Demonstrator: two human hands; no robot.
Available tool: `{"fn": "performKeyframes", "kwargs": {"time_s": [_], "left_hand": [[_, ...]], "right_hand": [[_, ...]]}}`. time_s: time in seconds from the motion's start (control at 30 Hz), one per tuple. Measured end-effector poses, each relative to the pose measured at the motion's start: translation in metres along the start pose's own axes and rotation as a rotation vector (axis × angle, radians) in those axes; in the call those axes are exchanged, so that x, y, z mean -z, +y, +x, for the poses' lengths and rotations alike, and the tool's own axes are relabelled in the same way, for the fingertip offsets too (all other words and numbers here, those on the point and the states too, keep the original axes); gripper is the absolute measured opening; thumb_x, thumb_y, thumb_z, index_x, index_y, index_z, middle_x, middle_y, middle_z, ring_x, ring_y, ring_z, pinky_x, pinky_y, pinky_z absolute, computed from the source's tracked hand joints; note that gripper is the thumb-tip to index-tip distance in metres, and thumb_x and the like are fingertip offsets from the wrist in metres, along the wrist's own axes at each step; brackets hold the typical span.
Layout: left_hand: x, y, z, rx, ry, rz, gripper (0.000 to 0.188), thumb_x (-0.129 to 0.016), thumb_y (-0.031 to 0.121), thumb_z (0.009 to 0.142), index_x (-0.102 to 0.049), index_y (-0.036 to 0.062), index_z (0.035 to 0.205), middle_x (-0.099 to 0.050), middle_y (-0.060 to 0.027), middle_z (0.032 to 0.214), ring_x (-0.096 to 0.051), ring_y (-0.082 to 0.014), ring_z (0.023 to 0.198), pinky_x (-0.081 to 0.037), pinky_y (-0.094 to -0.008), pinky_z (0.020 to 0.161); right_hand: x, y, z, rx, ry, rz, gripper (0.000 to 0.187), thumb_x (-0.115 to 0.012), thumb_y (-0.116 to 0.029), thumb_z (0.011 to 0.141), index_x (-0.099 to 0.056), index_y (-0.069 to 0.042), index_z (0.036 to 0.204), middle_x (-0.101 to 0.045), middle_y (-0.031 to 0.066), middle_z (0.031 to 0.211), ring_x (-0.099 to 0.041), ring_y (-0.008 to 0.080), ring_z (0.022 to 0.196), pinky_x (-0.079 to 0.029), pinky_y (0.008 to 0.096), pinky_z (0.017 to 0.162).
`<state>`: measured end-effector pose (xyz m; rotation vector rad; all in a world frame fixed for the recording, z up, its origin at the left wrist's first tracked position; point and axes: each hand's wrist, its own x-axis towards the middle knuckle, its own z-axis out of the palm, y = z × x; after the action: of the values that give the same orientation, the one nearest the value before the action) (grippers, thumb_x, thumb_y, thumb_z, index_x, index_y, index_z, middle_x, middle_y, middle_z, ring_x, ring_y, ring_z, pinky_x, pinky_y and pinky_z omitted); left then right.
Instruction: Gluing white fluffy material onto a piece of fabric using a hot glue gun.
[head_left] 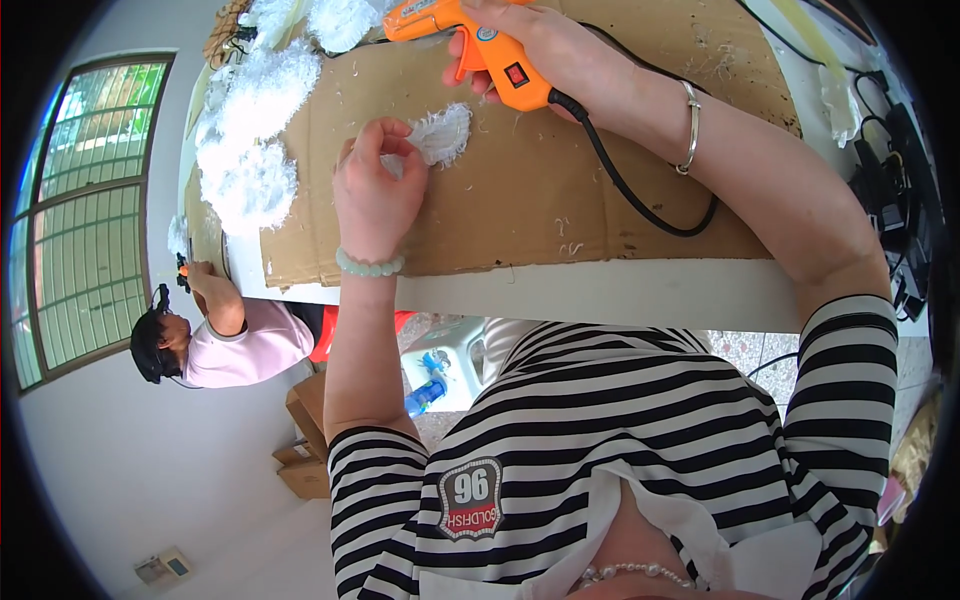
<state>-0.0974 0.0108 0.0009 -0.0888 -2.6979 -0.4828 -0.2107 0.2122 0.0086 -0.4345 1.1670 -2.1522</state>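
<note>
My right hand [550,45] grips an orange hot glue gun [508,70] above the cardboard, its nozzle end toward the upper left. A black cord [628,196] runs from the base of its handle and loops near my forearm. Lower and to the left, my left hand [378,195] is closed in a pinch at the edge of a small white fringed piece of fabric [446,134]. That piece lies at the cardboard; the fingertips partly hide its left end.
A brown cardboard sheet [510,200] covers much of the white table [600,290]. White fluffy pieces [250,110] are heaped at the left. Black cables and adapters [885,200] crowd the right edge. Another person [250,340] works at the far left, near a window [90,200].
</note>
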Motion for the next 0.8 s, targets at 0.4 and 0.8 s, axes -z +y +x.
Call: {"fn": "performKeyframes", "kwargs": {"time_s": [0.4, 0.8], "left_hand": [[0.003, 0.034, 0.003, -0.3, 0.156, 0.149, 0.016, -0.068, 0.003, 0.07, -0.063, 0.0085, 0.084, -0.063, -0.0061, 0.083, -0.059, -0.0267, 0.076, -0.044, -0.0371, 0.075], [-0.018, 0.014, 0.004, -0.104, 0.05, 0.002, 0.007, -0.065, 0.006, 0.073, -0.059, 0.0058, 0.075, -0.065, -0.0081, 0.084, -0.062, -0.031, 0.077, -0.045, -0.0417, 0.071]], "right_hand": [[0.002, -0.003, -0.002, 0.018, -0.023, -0.025, 0.036, -0.038, -0.033, 0.102, -0.055, -0.002, 0.098, -0.064, 0.0103, 0.081, -0.06, 0.0168, 0.068, -0.049, 0.0284, 0.065], [0.001, -0.01, -0.004, -0.028, 0.008, 0.005, 0.035, -0.039, -0.033, 0.102, -0.054, -0.002, 0.1, -0.064, 0.0108, 0.082, -0.061, 0.0171, 0.067, -0.049, 0.0283, 0.061]]}}
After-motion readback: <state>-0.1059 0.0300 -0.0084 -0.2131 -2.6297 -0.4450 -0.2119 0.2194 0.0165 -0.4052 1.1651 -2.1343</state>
